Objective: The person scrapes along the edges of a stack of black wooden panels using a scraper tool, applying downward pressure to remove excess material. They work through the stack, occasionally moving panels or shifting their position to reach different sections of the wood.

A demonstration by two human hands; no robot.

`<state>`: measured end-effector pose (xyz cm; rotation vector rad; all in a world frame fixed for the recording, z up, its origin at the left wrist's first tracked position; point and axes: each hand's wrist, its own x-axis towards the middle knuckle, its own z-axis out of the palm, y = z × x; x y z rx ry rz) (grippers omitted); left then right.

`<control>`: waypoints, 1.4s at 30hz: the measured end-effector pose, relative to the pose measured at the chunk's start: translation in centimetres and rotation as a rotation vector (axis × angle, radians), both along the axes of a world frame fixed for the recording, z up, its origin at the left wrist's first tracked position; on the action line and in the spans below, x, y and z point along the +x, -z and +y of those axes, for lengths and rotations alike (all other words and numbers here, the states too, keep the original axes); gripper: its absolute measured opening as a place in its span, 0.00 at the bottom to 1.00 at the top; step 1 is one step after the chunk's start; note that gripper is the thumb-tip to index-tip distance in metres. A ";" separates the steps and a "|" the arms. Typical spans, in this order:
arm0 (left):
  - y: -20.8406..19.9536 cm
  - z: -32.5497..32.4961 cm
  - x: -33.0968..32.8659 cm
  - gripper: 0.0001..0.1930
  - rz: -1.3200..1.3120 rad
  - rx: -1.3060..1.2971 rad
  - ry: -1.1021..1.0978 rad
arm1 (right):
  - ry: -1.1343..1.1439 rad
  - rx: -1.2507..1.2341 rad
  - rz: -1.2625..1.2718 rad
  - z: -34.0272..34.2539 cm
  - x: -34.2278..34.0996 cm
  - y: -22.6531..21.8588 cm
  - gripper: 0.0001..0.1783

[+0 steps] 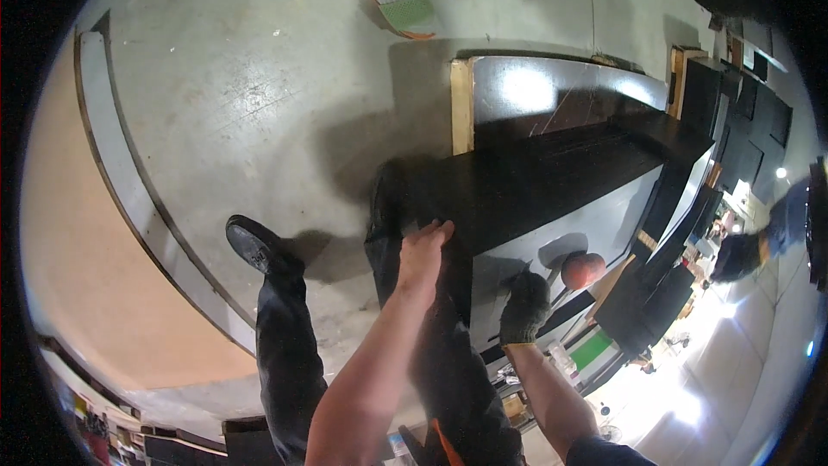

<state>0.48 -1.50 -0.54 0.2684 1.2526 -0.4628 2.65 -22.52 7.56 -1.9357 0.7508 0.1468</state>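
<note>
My left hand point(423, 255) is bare and lies at the near left end of a long black box-like piece point(552, 177). Its fingers are drawn together, and what they hold is hard to make out against the black. On my right hand point(524, 306) is a dark knit glove. That hand is closed round the handle of a mallet with a rounded red head point(583, 271). The mallet is over a light grey panel point(595, 216) along the black piece's near side, and a shadow falls on the panel beside it.
Behind the black piece stands a glossy grey board with a wooden end point(462, 108). Another person's green sandal point(405, 15) is on the floor beyond. A large tan board point(164, 293) lies at left. Black panels point(647, 302) and a green item point(592, 349) are at right.
</note>
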 end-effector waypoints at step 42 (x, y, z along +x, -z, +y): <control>-6.8 -4.6 5.1 0.11 -1.338 1.628 1.342 | -0.852 -0.756 0.307 -3.7 0.5 -1.2 0.16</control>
